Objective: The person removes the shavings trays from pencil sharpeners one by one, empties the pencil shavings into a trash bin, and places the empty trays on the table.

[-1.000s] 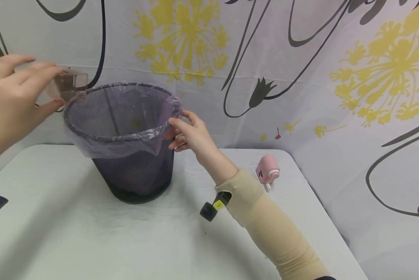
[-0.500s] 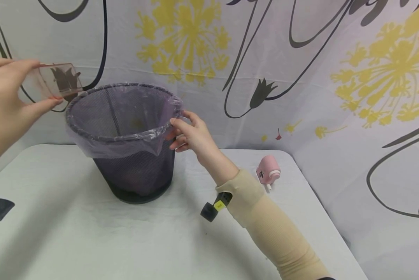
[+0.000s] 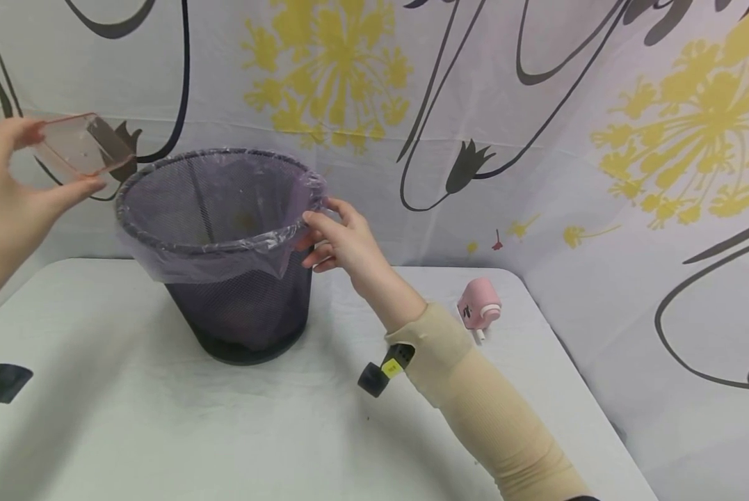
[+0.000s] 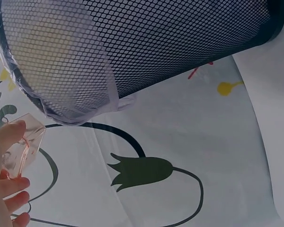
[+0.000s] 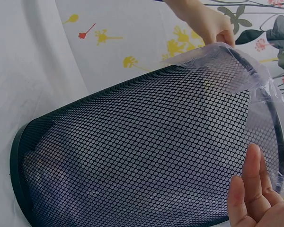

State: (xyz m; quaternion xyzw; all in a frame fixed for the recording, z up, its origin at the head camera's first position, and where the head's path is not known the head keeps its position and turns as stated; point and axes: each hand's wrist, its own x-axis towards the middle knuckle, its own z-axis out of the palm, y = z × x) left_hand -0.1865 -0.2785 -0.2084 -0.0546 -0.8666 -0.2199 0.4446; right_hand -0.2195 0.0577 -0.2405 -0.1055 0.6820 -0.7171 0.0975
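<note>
A black mesh wastebasket (image 3: 249, 316) stands upright on the white table, lined with a translucent purple plastic bag (image 3: 192, 268) folded over its rim. Just left of that rim, my left hand (image 3: 7, 188) pinches a clear pinkish plastic box (image 3: 76, 146) between thumb and fingers, raised well above the table. The left wrist view shows this box (image 4: 32, 139) tilted, close beside the basket's mouth. My right hand (image 3: 343, 240) grips the basket's right rim, thumb on top over the bag and the other fingers against the outside. Through the mesh, something vague shows low in the basket.
A small pink object (image 3: 478, 303) with a white tip rests on the table (image 3: 274, 445) at the back right. Behind the table hangs a white cloth (image 3: 374, 181) printed with flowers. A black wrist camera (image 3: 374, 379) sticks out from the right sleeve.
My left hand has shifted slightly left and turned the clear box, bringing more of it into view and then tilting it. My right hand and the wastebasket stay put.
</note>
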